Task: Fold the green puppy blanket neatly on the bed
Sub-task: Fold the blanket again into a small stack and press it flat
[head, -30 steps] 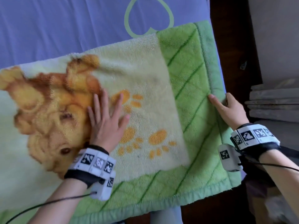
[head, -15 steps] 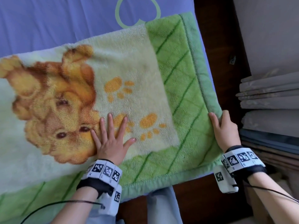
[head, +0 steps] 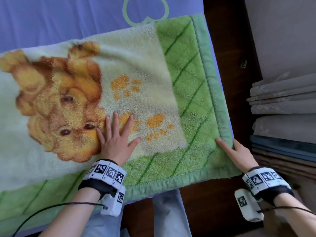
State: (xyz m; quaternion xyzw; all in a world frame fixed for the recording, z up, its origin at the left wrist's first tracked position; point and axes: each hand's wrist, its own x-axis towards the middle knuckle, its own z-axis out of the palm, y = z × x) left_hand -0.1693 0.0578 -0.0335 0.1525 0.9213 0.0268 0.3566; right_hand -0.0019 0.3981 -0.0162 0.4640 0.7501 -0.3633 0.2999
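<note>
Green puppy blanket [head: 191,93] lies flat on the bed [head: 51,23], filling the frame from 9 to 3 o'clock. Long axis runs roughly 8 to 2 o'clock and continues out of frame at left. Printed puppy [head: 58,103] lies sideways, top of its head toward 9, muzzle toward 3. Orange paw prints [head: 155,121] sit between the puppy and the green border.

Material: thick plush fleece, visible pile. Cream centre panel, wide green border with dark green diagonal lines, stitched hem along the edges. Bedsheet is smooth lavender fabric with a pale green heart outline [head: 145,12] at 12.

Left hand [head: 114,139]: palm down, fingers spread, pressed flat on the fleece at the puppy's muzzle, gripping nothing. Right hand [head: 237,154] at 4 o'clock: index finger lies on top of the blanket's right edge near its near-right corner, thumb outside the hem. Looks like a loose pinch on the hem, though the underside is hidden. Both wrists carry marker-tagged bands [head: 107,173] with cables.

Edges: right hem follows the bed's right edge; near hem hangs slightly over the near edge. Dark wood floor [head: 227,40] strip at 2 o'clock, then stacked grey and blue folded fabric [head: 283,117] at 3, near the right hand. Bare sheet from 10 to 12.
</note>
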